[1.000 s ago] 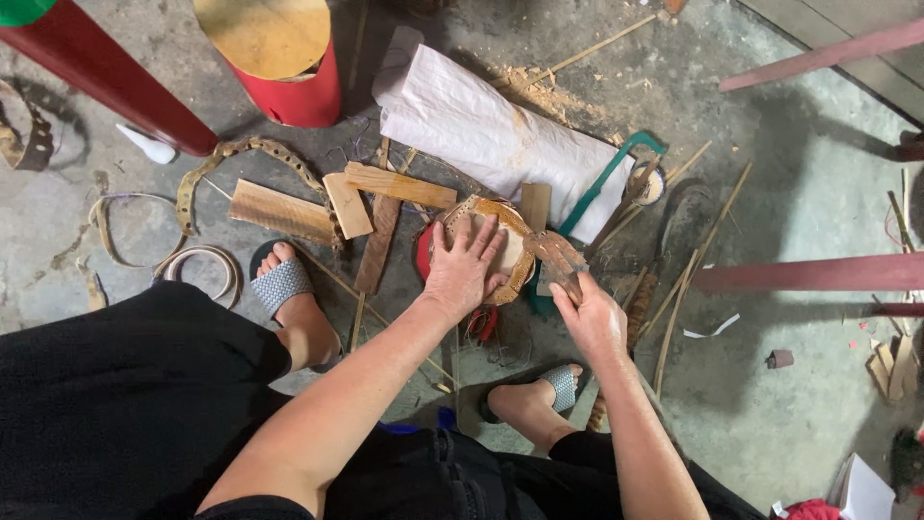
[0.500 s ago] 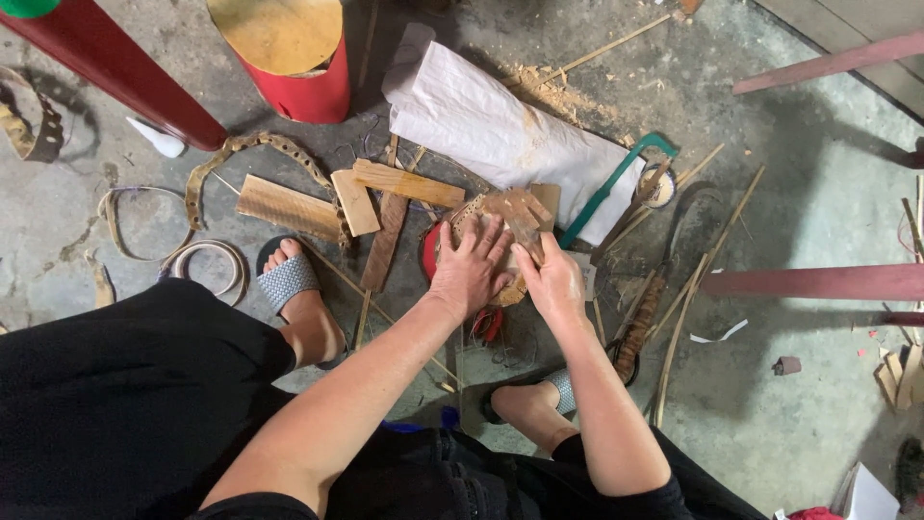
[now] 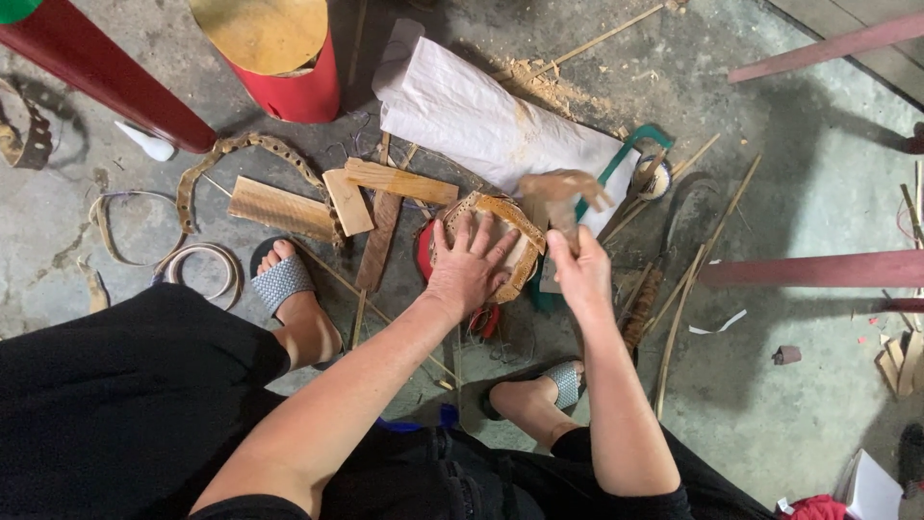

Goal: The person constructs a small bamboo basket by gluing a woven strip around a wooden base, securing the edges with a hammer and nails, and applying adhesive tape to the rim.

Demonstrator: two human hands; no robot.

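Low in the frame, your black-clad lap and both forearms reach up toward the centre. Your left foot in a woven grey sandal sits left of centre on the concrete floor; the other sandalled foot is just below your right wrist.

Your left hand lies flat, fingers spread, pressing down on the round woven basket piece right at the middle of the picture, over something red. Your right hand, just to the right of it, is closed in a pinch around a blurred tan strip piece that lifts above the basket's upper right edge.

Past your hands, short wooden blocks lie scattered to the upper left of the basket, with a perforated curved strip arching around them. Beyond that, a white sack stretches diagonally, sawdust on its far edge, a green-framed saw at its right end. At the top, a red drum with a golden top.
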